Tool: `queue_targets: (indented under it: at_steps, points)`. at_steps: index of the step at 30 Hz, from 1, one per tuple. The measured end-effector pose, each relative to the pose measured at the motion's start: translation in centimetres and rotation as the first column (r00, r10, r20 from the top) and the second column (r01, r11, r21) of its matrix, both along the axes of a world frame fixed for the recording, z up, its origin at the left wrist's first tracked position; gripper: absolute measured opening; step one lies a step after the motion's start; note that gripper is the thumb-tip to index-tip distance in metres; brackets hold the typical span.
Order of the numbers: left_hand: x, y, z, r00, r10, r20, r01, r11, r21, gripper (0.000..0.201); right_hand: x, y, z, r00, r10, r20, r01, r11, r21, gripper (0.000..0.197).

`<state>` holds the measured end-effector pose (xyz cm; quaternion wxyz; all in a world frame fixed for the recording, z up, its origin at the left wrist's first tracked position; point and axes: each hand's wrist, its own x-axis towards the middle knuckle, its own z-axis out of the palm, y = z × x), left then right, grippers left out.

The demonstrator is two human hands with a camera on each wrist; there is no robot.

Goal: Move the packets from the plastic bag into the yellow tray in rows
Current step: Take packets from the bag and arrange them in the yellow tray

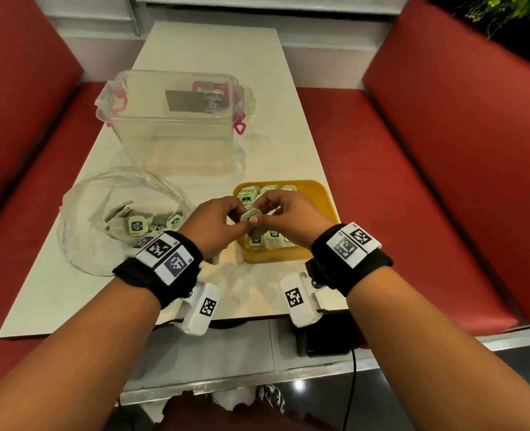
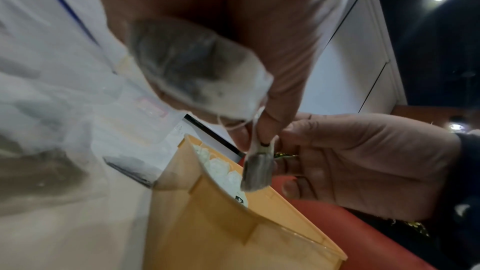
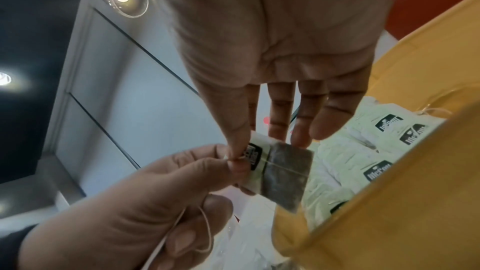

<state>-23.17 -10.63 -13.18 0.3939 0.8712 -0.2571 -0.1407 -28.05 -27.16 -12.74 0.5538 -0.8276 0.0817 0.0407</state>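
Over the left edge of the yellow tray (image 1: 319,189) both hands meet on one tea packet (image 1: 251,216). My left hand (image 1: 218,220) pinches its top while my right hand (image 1: 287,217) pinches its tag between thumb and forefinger. The packet (image 3: 284,174) hangs below the fingers, dark grey with a printed label. A second packet (image 2: 192,65) lies tucked in my left hand (image 2: 262,130), its string trailing. Rows of packets (image 1: 249,194) stand inside the tray. The clear plastic bag (image 1: 102,209) lies left of the tray with several packets (image 1: 139,227) inside.
A large clear lidded container (image 1: 176,119) with pink clasps stands behind the bag and tray. Red bench seats (image 1: 428,181) flank the narrow white table (image 1: 257,293). The tray sits close to the table's right edge.
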Motion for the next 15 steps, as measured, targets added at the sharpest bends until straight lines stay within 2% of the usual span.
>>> queue_targets:
  at_steps: [4,7,9,13,15]
  points:
    - [-0.2,-0.2,0.3,0.999,0.051,0.002,-0.051,0.997,-0.054,0.018,-0.4,-0.1,0.2,0.998,-0.052,0.043,0.050,0.997,0.065,0.008]
    - [-0.5,-0.3,0.5,0.995,0.048,-0.086,-0.054,0.996,-0.069,0.025,-0.8,-0.4,0.6,0.995,-0.095,0.027,0.083,0.956,0.282,0.016]
    - [-0.6,-0.4,0.4,0.991,0.034,-0.132,-0.048,0.993,-0.105,0.022,-1.0,-0.7,0.7,0.995,-0.096,0.022,0.082,0.933,0.350,0.017]
    - [-0.6,-0.5,0.1,0.992,0.047,-0.113,-0.063,0.989,-0.137,0.016,-0.9,-1.2,0.6,0.993,-0.098,0.067,0.080,0.970,0.229,0.009]
    - [-0.6,-0.6,-0.1,0.992,0.065,-0.108,-0.081,0.984,-0.158,0.023,-0.9,-1.5,0.8,0.991,-0.093,0.096,0.077,0.984,0.159,0.006]
